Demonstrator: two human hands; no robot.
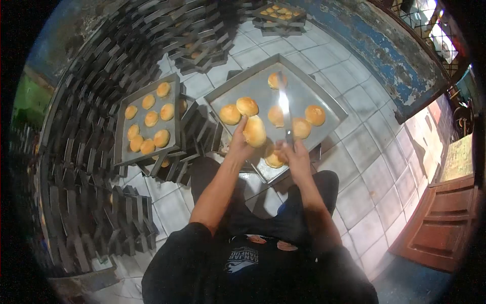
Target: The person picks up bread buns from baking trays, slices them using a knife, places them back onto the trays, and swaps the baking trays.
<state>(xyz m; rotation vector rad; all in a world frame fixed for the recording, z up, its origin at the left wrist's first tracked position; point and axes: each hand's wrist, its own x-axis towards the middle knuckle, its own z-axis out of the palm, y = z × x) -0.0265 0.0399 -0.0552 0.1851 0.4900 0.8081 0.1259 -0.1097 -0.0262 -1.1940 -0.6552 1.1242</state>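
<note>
Two grips at work over one big metal tray (304,93), and what a spread of buns we have! Left grip (240,144): fingers curled around a golden-topped bun (254,131), lifted over the tray's near left part. Right grip (293,154): closed around the knife's handle, with the knife (284,104) pointing away across the tray, its bright blade smeared by blur.

So where does the work stand? One bun is up in hand, the knife is in hand too, but blade and bun are apart. No cut shows on that bun from where I stand, so I'd call this one not yet done, though its far side is hidden. Roughly seven more lie on the tray, looking whole from above; whether any has a slit along its side, I can't tell.

Over to the left, a smaller tray (177,116) carries nine buns, all intact-looking on top, with neither hand near them. Further off across the tiled floor (364,202), another loaded tray (278,12)! By the look of it, plenty remains; how much is finished, nobody could say from here.
</note>
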